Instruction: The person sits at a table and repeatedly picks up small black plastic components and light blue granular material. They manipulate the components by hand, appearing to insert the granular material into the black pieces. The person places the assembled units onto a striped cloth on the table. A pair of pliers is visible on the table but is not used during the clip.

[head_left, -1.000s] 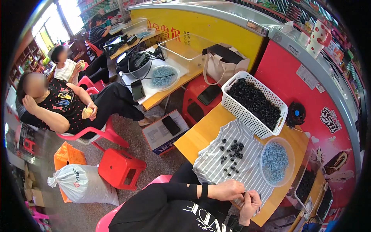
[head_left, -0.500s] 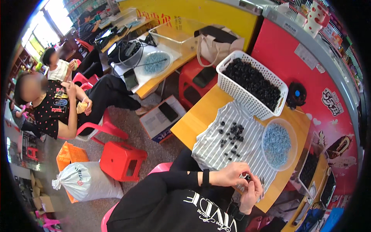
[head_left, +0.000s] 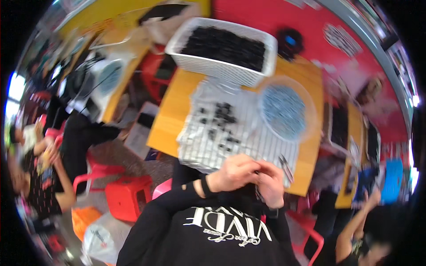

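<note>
My left hand and my right hand meet at the table's near edge, fingertips pinched together. The small black part between them is mostly hidden by fingers and blur; it showed as ring-like half a second ago. Beside my right hand lie metal tweezers on a grey-and-white striped cloth. Several loose black parts are scattered over the cloth beyond my left hand. To the right of them stands a round clear tub of small light-blue pieces.
A white perforated basket full of black parts stands at the far side of the wooden table. Red stools and a white sack are on the left. Other people sit at left and lower right.
The view has swung right and blurred, so the table appears further left and a person at lower right has come in. My hands stay together; the tweezers now show more clearly.
</note>
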`<state>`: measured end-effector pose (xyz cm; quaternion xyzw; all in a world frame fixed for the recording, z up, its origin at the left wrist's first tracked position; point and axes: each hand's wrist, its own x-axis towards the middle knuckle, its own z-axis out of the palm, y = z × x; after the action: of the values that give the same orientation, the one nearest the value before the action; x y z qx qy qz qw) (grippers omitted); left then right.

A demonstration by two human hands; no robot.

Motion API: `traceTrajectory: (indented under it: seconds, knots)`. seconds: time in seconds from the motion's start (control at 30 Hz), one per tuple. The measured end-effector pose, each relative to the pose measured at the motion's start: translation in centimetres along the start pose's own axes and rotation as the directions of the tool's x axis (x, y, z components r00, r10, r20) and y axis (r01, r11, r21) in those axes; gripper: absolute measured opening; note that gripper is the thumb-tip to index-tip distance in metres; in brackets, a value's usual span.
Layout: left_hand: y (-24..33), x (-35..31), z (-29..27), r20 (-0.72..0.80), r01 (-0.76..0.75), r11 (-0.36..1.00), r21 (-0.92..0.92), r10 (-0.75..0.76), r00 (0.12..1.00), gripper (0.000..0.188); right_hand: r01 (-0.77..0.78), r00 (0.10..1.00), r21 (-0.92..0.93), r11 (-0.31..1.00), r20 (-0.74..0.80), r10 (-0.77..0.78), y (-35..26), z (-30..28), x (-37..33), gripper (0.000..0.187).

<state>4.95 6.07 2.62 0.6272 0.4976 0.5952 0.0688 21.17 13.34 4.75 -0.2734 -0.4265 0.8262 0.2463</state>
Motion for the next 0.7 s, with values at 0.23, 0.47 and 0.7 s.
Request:
traceTrajectory:
  seconds: [0.23, 0.47, 0.7]
  knots:
    - [0.5, 0.6, -0.4, 0.123, 0.136, 0.989, -0.056, -0.128, 0.984, 0.035, 0.146, 0.974, -0.054, 0.988, 0.184, -0.134, -0.4, -1.6, 0.3, 0.037]
    - [1.0, 1.0, -1.1, 0.167, 0.203, 0.977, -0.060, -0.191, 0.967, 0.034, 0.340, 0.939, -0.368, 0.865, 0.183, -0.291, -0.6, -1.3, 0.0, 0.037]
    - [1.8, 1.5, -1.7, 0.209, 0.145, 0.988, -0.046, -0.133, 0.969, 0.035, 0.480, 0.875, -0.579, 0.659, 0.264, -0.405, -1.3, -0.5, -0.5, 0.043]
